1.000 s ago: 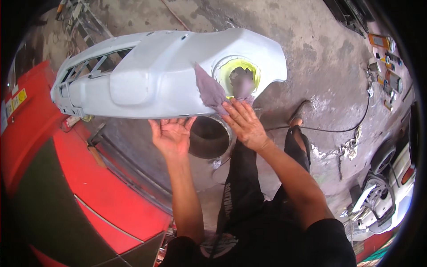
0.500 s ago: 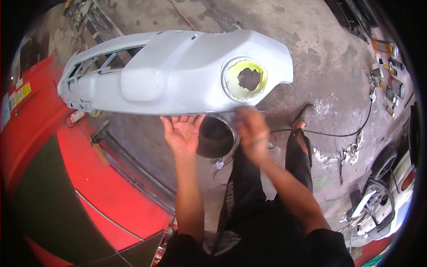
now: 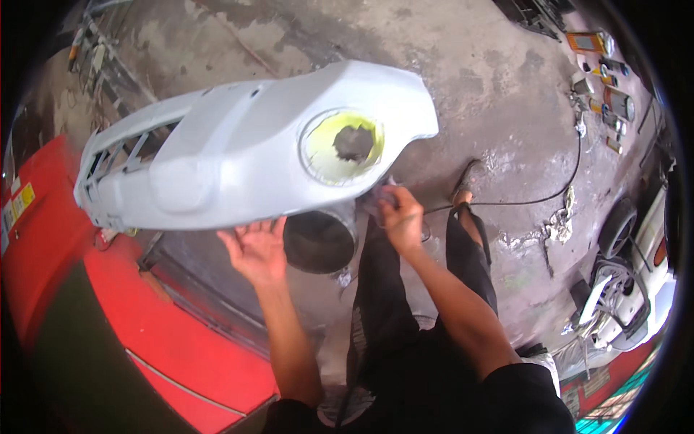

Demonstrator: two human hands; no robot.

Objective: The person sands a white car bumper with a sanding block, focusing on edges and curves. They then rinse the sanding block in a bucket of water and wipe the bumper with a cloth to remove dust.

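A pale grey car bumper (image 3: 246,145) stretches across the upper left, with slatted openings at its far-left end. Toward its right end, a round recess (image 3: 340,148) has a yellow-green inside and a ragged hole. My left hand (image 3: 256,249) is palm up with fingers spread, the fingertips at the bumper's near edge and partly hidden under it. Just below the right end of that edge, my right hand (image 3: 403,220) pinches a thin purplish-grey sheet (image 3: 372,200), perhaps sandpaper; it is too blurred to be sure.
Beneath the bumper stands a dark round drum (image 3: 322,242). A red and black panel (image 3: 173,318) fills the lower left. Cans (image 3: 618,101) line the right side, and a black hose (image 3: 535,202) crosses the concrete floor. Car parts (image 3: 614,289) lie at the right.
The bumper's right end has shifted left and slightly down in view, and my left hand with it. My right hand has moved slightly left and down, and the sheet in it now shows.
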